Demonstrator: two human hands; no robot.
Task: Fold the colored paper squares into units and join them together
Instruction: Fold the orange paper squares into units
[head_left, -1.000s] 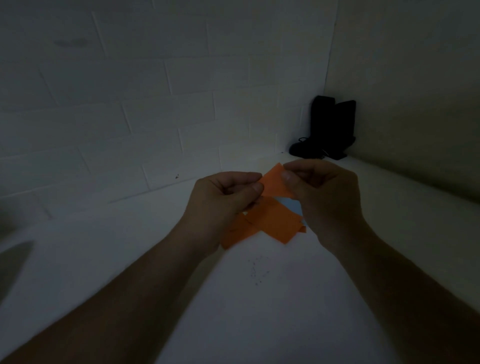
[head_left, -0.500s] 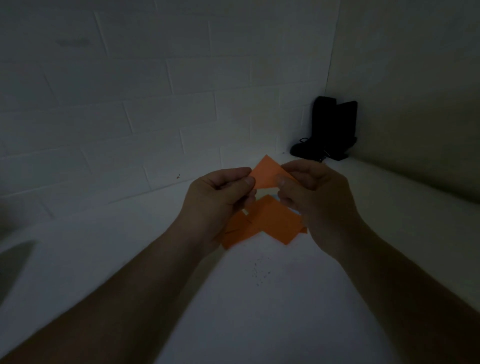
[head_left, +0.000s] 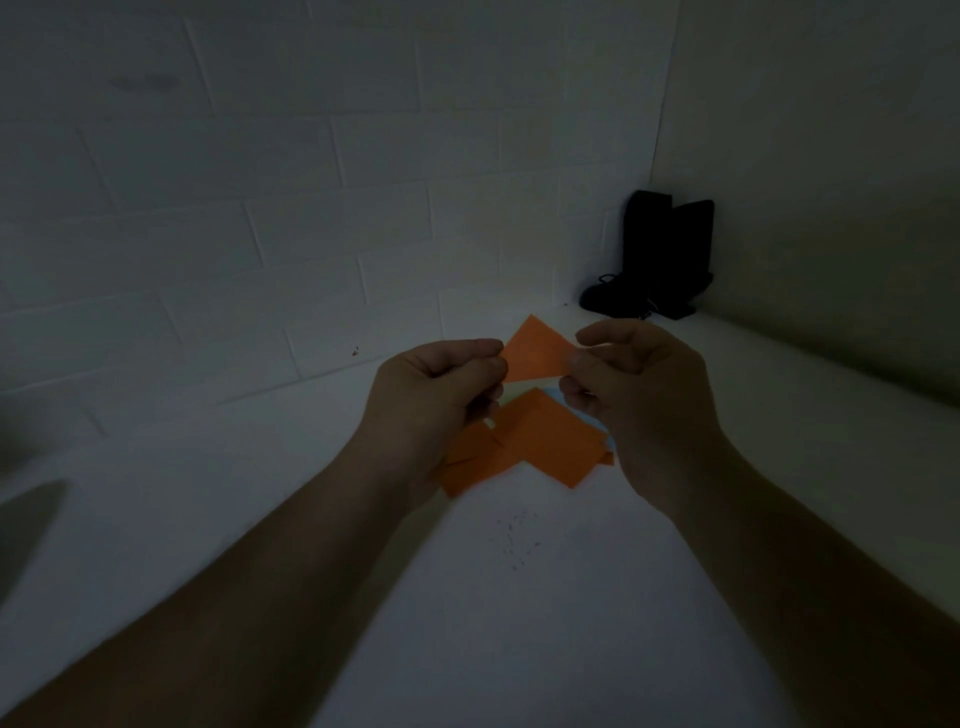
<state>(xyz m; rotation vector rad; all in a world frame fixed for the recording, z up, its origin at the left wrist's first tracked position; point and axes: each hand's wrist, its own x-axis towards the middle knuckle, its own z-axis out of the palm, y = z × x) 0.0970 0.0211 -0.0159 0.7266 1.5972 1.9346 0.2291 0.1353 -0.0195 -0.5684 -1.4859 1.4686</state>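
A small folded orange paper piece (head_left: 535, 354) is held in the air between both hands. My left hand (head_left: 434, 395) pinches its left edge with thumb and fingers. My right hand (head_left: 639, 395) pinches its right edge, and its fingers are loosely curled. Below them, on the white table (head_left: 519, 597), lies a pile of orange paper squares (head_left: 530, 441), partly covered by my hands. A light blue paper (head_left: 563, 399) peeks out from under the pile near my right hand.
A black object with a cord (head_left: 660, 257) stands in the far right corner against the white brick wall (head_left: 311, 208). A dark shape (head_left: 26, 525) lies at the left edge of the table. Small dark specks (head_left: 519, 545) mark the table in front of the pile.
Both hands have lifted the orange piece a little and drawn apart, so more of the piece shows between them. The pile on the table has not moved.
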